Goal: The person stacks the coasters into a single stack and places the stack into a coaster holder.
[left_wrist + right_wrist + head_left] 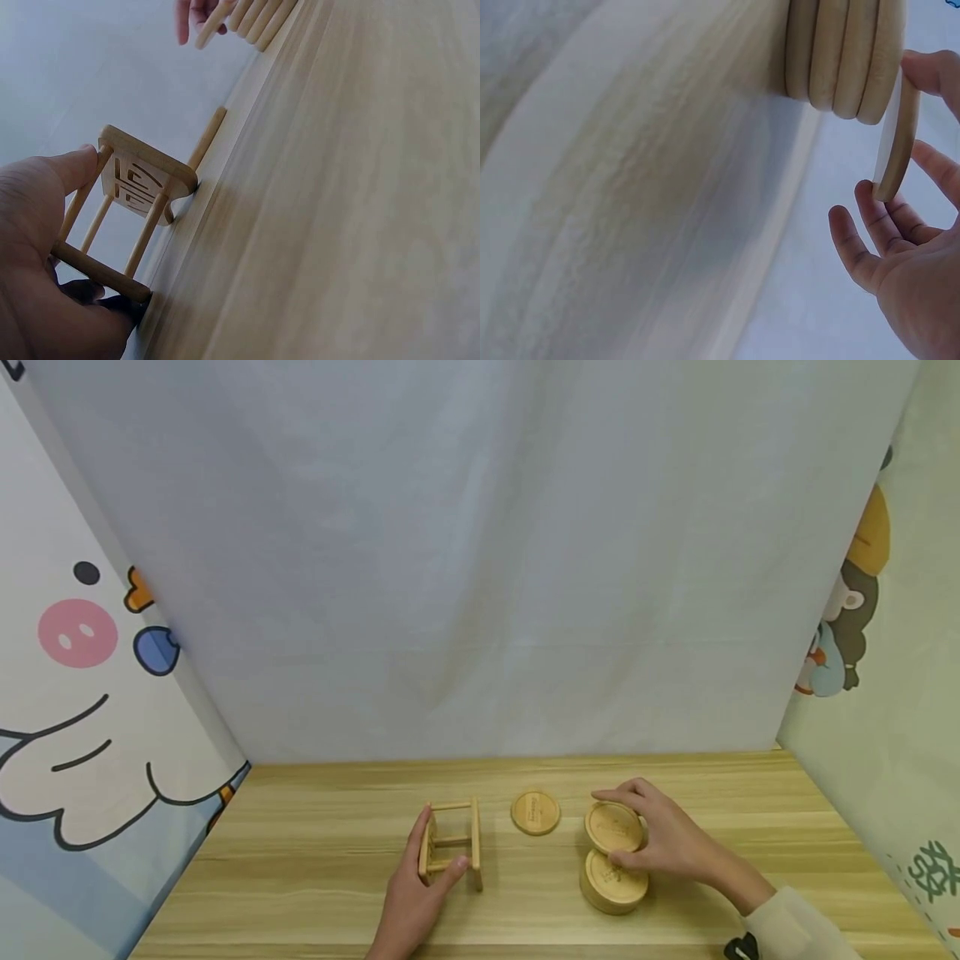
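My left hand grips a small wooden coaster holder, two end panels joined by thin rods, standing on the table. One panel with cut-out slots shows in the left wrist view, where the thumb and fingers of the left hand clasp the holder. A round wooden coaster is pinched by its edge between thumb and fingers of my right hand. It is tilted up just above a stack of several coasters. In the right wrist view the held coaster leans away from the stack.
One more coaster lies flat on the wooden table, between the holder and the stack. A pale cloth hangs behind the table's far edge. Printed panels stand at both sides.
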Demonstrator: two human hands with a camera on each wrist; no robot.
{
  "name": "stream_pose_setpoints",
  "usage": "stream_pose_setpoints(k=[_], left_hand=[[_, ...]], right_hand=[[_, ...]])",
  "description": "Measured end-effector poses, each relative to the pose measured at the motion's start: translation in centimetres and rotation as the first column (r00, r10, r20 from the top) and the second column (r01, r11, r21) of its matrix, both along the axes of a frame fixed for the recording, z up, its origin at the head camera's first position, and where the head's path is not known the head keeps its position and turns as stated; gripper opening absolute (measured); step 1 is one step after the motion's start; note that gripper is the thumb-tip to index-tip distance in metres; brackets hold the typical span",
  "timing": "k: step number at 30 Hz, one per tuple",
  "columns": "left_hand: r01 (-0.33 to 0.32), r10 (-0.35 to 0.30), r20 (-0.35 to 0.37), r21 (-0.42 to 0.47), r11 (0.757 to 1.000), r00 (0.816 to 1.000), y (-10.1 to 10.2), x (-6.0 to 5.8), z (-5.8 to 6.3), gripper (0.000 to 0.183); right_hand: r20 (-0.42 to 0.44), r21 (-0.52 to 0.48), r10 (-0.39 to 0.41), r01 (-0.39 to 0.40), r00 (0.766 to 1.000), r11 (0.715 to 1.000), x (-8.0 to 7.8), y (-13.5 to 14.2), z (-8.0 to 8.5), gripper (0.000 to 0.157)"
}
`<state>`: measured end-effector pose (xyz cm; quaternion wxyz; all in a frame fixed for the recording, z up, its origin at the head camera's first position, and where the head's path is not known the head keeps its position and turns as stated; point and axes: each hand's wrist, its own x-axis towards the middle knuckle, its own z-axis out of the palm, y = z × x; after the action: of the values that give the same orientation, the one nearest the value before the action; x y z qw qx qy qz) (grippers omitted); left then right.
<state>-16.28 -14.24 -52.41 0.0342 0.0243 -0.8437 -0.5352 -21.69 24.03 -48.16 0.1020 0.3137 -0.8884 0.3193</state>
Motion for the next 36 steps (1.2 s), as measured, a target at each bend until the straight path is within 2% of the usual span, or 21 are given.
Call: stream_pose_setpoints(k=[36], left_hand=[[-0.006,0.006,0.005,-0.009,1.000,1.000,0.1,0.0,0.2,0.094]], right_hand=[[-0.002,0.010,0.016,-0.016,1.000,1.000,1.4,0.1,-1.0,0.074]])
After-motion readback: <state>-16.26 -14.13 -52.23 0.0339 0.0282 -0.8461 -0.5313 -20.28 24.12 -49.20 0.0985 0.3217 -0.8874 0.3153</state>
